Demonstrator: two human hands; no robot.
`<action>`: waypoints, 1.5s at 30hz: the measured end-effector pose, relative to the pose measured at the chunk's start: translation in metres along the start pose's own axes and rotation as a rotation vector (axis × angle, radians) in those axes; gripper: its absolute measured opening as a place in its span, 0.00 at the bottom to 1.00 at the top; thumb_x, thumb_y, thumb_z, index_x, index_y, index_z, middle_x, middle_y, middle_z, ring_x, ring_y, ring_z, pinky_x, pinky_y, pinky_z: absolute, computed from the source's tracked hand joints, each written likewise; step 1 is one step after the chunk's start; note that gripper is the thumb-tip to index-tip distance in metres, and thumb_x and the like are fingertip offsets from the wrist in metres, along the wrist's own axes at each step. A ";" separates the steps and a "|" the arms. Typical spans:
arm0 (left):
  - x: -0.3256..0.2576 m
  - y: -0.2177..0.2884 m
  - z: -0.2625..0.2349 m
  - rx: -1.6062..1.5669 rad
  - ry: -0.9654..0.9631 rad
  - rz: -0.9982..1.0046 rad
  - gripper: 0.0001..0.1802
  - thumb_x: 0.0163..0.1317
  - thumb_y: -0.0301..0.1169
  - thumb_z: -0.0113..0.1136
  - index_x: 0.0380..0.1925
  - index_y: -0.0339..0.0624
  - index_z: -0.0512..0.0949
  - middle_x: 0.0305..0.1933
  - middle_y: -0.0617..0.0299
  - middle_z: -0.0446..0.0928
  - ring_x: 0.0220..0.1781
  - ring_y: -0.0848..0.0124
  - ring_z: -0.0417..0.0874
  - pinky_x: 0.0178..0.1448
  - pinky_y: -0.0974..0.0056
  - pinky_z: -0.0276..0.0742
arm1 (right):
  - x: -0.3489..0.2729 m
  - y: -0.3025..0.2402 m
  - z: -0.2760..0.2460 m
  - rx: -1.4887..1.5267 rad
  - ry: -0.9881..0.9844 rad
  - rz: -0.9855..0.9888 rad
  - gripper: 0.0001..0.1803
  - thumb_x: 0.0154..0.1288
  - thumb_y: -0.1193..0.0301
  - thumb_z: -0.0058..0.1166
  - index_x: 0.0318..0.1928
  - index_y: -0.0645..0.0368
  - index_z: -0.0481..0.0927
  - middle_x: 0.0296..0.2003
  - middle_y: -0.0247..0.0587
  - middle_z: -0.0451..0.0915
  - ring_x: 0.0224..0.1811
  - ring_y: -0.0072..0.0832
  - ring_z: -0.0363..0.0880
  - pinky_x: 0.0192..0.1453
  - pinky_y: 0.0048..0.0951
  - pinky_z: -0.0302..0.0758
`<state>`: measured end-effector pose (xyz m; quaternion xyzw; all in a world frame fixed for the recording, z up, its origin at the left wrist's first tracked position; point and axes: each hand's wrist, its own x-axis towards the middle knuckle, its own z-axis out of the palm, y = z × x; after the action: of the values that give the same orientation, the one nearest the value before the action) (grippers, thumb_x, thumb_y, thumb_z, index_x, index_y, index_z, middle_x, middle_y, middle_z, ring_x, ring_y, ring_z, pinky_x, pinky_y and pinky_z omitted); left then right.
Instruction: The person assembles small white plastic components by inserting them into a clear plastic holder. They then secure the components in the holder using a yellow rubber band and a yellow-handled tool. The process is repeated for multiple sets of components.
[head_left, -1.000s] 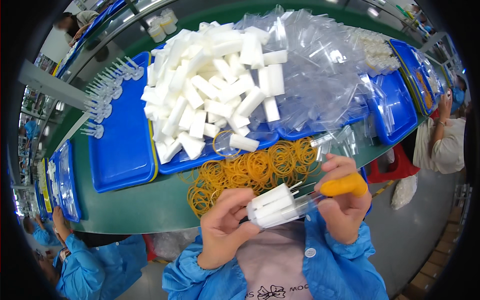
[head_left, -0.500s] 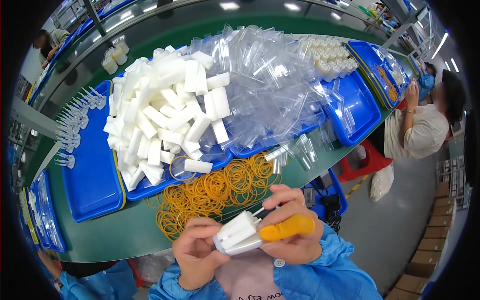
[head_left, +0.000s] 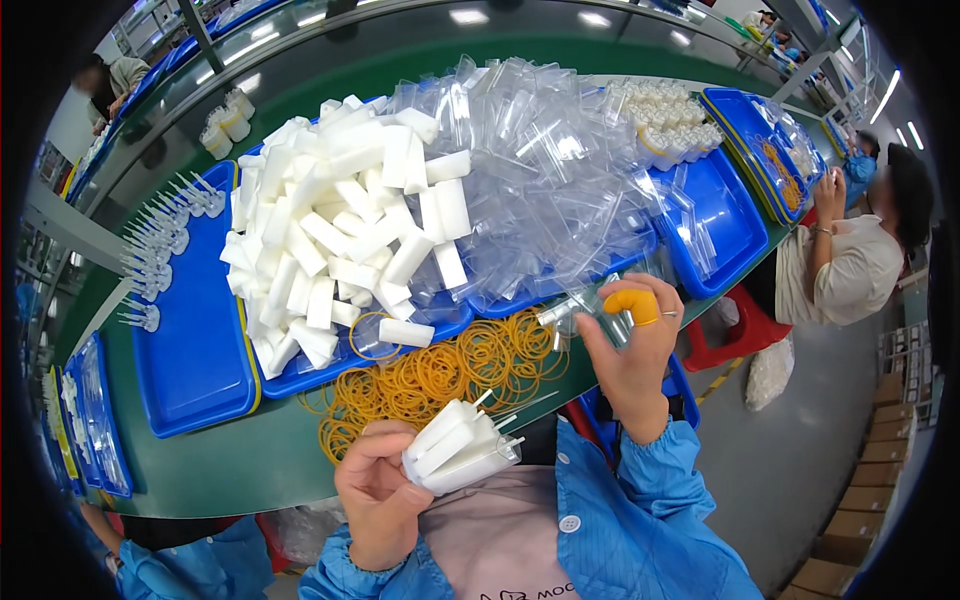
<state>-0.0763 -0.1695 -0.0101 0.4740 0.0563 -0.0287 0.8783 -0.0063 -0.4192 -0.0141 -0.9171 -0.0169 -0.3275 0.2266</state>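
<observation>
My left hand (head_left: pixel 378 492) grips a bundle of white rectangular pieces (head_left: pixel 458 448) with thin clear tips sticking out, close to my chest. My right hand (head_left: pixel 632 352), with an orange finger cot on one finger, is raised to the right and pinches a small clear plastic part (head_left: pixel 573 306) near the table's front edge. Between the hands, on the green table (head_left: pixel 190 470), lies a heap of yellow rubber bands (head_left: pixel 440 370). Behind it a blue tray (head_left: pixel 300 372) carries a mound of white rectangular pieces (head_left: pixel 340 230).
A big pile of clear plastic bags (head_left: pixel 545 175) covers the trays to the right. Another blue tray (head_left: pixel 190 345) on the left has clear pointed parts (head_left: pixel 155 260) along its far edge. A seated person (head_left: pixel 850 250) works at the right; another person's blue sleeve (head_left: pixel 180 565) shows lower left.
My right hand has left the bundle and moved up and right to a clear plastic part. The left hand alone now keeps the white bundle.
</observation>
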 end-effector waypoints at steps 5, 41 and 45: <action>0.000 0.001 0.000 -0.005 0.008 -0.003 0.25 0.41 0.23 0.69 0.43 0.34 0.74 0.46 0.54 0.71 0.47 0.67 0.75 0.54 0.64 0.70 | -0.007 0.007 -0.001 0.052 0.030 0.011 0.17 0.44 0.74 0.66 0.36 0.57 0.75 0.37 0.40 0.75 0.48 0.40 0.69 0.56 0.43 0.61; 0.001 -0.006 0.000 0.122 0.060 0.074 0.28 0.38 0.25 0.68 0.45 0.34 0.75 0.45 0.53 0.71 0.45 0.64 0.74 0.53 0.65 0.68 | -0.020 -0.008 -0.050 0.983 -0.081 0.530 0.12 0.59 0.79 0.54 0.45 0.66 0.77 0.38 0.39 0.77 0.42 0.23 0.75 0.49 0.24 0.70; -0.009 -0.006 0.012 0.326 0.036 0.174 0.24 0.52 0.27 0.58 0.51 0.30 0.69 0.49 0.49 0.72 0.53 0.62 0.75 0.60 0.59 0.69 | -0.012 -0.013 -0.036 1.232 -0.180 0.479 0.14 0.61 0.78 0.52 0.49 0.65 0.72 0.36 0.40 0.78 0.40 0.23 0.76 0.48 0.26 0.73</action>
<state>-0.0847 -0.1831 -0.0071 0.6134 0.0253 0.0469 0.7880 -0.0396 -0.4212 0.0081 -0.6221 -0.0157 -0.1207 0.7734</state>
